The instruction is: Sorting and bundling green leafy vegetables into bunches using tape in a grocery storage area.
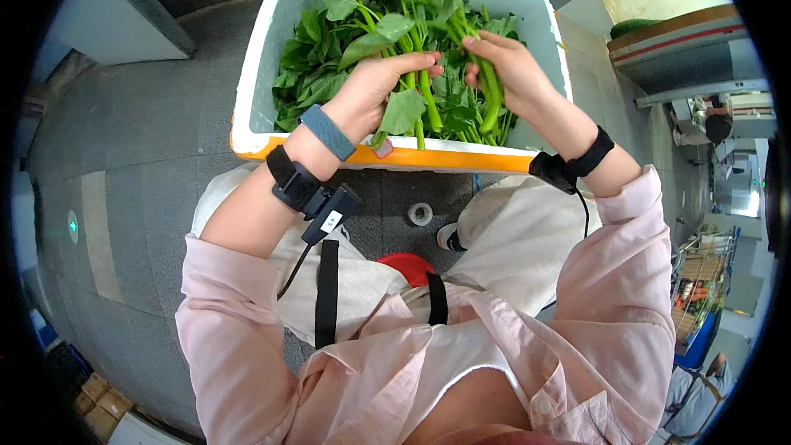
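Note:
Before me stands a white foam box (246,93) with an orange band along its near side, heaped with leafy green vegetables (312,83). My left hand (377,77) grips a bunch of green stems (426,96) over the box's near half; their cut ends point toward me. Thick stems (491,96) are held in my right hand (510,68), just to the right of the other bunch. Leaves hide part of the left fingers. The two hands are apart, both above the heap.
A roll of tape (420,214) lies on the floor between my feet, beyond a red stool seat (408,267). At right stand a wire cart (704,278) with vegetables and cardboard boxes, and a shelf (673,43). Other people (698,392) are at the right edge.

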{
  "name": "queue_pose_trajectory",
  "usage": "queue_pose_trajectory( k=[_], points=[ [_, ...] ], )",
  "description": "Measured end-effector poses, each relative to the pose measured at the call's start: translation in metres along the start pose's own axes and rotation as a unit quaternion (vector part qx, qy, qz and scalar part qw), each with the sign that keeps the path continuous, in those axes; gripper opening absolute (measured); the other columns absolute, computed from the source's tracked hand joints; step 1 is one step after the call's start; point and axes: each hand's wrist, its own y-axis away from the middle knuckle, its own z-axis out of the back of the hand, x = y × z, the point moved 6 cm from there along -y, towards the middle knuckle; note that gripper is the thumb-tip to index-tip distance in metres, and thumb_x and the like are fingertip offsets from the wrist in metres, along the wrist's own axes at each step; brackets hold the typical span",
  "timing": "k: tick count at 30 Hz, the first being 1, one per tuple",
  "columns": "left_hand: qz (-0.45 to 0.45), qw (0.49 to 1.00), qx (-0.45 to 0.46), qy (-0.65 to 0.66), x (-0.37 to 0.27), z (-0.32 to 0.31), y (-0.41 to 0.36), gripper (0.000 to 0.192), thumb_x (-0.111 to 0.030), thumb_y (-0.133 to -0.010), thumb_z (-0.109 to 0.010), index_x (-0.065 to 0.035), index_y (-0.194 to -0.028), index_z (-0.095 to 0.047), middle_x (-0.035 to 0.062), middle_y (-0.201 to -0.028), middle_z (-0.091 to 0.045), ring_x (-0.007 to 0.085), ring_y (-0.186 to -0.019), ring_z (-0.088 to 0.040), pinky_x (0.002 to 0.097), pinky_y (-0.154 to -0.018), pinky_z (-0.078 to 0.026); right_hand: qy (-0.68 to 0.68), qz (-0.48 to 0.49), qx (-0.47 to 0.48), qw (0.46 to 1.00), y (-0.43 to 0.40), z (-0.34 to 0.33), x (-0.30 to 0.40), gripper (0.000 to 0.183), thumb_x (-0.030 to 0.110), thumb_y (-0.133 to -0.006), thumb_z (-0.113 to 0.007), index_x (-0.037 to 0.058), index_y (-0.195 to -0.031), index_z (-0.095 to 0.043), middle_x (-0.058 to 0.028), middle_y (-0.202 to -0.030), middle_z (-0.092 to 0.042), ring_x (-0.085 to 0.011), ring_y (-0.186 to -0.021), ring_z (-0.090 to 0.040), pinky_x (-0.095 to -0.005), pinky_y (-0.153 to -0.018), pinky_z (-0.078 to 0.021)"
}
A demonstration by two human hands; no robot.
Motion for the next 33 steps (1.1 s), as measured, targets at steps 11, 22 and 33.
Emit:
queue_pose_trajectory(
  k=[11, 22, 33],
  points=[
    [-0.069, 0.997, -0.005, 0.042, 0.005, -0.008, -0.002, 0.041, -0.017, -0.086, -0.061, -0.0076, -0.121, -0.041, 0.005, -0.11, -0.054, 0.017, -0.098, -0.054, 0.0326, -0.082, -0.047, 0.025, 0.127, -0.089, 0.988, -0.006, -0.054, -0.007, 0.04, 0.011, -0.091, -0.047, -0.0076, -0.125, -0.039, -0.0157, -0.114, -0.054, -0.0185, -0.101, -0.05, -0.0279, -0.086, -0.0395],
    [-0.06, 0.994, -0.09, 0.018, 0.004, 0.01, 0.001, 0.031, -0.021, -0.08, -0.067, -0.0039, -0.104, -0.056, 0.0049, -0.092, -0.061, 0.0153, -0.082, -0.06, 0.029, -0.07, -0.05, 0.178, -0.074, 0.046, 0.98, -0.037, -0.044, -0.024, 0.046, 0.04, -0.092, -0.043, 0.0103, -0.127, -0.048, -0.0109, -0.132, -0.044, -0.0192, -0.118, -0.043, -0.0301, -0.097, -0.031],
    [-0.178, 0.968, -0.109, -0.14, -0.057, 0.026, -0.012, 0.016, -0.015, -0.078, -0.068, -0.0049, -0.088, -0.061, 0.0038, -0.079, -0.063, 0.0104, -0.066, -0.06, 0.0206, -0.058, -0.049, 0.685, -0.188, 0.223, 0.667, -0.084, 0.119, -0.121, 0.038, 0.03, -0.085, -0.057, 0.0036, -0.112, -0.054, -0.0119, -0.081, -0.064, -0.0212, -0.063, -0.062, -0.0383, -0.066, -0.0511]
  ],
)
